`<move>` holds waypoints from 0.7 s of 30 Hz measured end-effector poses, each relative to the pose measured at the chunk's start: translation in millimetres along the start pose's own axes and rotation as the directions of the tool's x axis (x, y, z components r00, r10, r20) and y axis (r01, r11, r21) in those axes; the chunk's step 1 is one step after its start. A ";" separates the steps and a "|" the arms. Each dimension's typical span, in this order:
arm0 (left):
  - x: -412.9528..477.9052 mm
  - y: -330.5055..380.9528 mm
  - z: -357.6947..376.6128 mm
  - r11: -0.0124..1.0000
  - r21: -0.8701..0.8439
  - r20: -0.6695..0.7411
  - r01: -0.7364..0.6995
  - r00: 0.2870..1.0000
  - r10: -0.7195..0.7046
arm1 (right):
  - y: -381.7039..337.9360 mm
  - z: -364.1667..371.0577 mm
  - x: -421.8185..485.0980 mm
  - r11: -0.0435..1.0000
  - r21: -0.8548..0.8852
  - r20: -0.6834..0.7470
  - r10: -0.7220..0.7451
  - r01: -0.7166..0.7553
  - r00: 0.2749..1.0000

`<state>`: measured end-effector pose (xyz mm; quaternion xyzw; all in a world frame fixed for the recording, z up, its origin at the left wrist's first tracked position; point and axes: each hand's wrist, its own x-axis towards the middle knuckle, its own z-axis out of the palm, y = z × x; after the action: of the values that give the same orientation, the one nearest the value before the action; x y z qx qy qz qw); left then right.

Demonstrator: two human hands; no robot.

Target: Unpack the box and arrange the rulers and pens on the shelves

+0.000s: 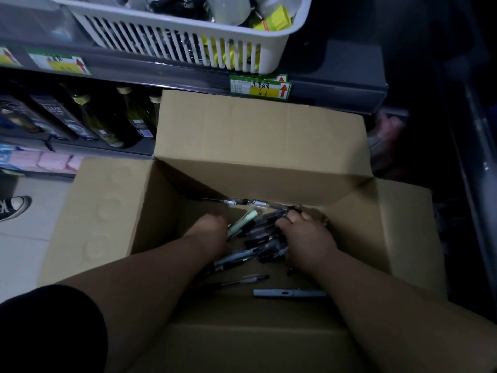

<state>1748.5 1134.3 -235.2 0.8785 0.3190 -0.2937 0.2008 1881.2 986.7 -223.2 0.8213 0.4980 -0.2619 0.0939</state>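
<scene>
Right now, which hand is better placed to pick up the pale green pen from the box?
Left, I think. The left hand lies right beside the green pen, while the right hand sits across the pile, its fingers curled over dark pens.

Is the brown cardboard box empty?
No: dark plastic pens lie in the brown cardboard box between the left hand and right hand.

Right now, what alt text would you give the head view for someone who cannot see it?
The left hand and right hand are down in an open cardboard box among a loose heap of pens; the right curls over some, the left is blurred. A white basket sits on the shelf above.
</scene>
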 end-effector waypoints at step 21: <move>-58.0 17.9 -70.5 0.851 -0.499 -0.175 -0.167 0.980 0.089 | -17.2 -66.5 -36.7 0.669 0.743 -0.134 0.108 0.028 0.985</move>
<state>1751.8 1133.9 -142.2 0.8320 0.3399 -0.1196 0.4218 1875.2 994.4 -145.9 0.8182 0.3364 -0.3698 -0.2840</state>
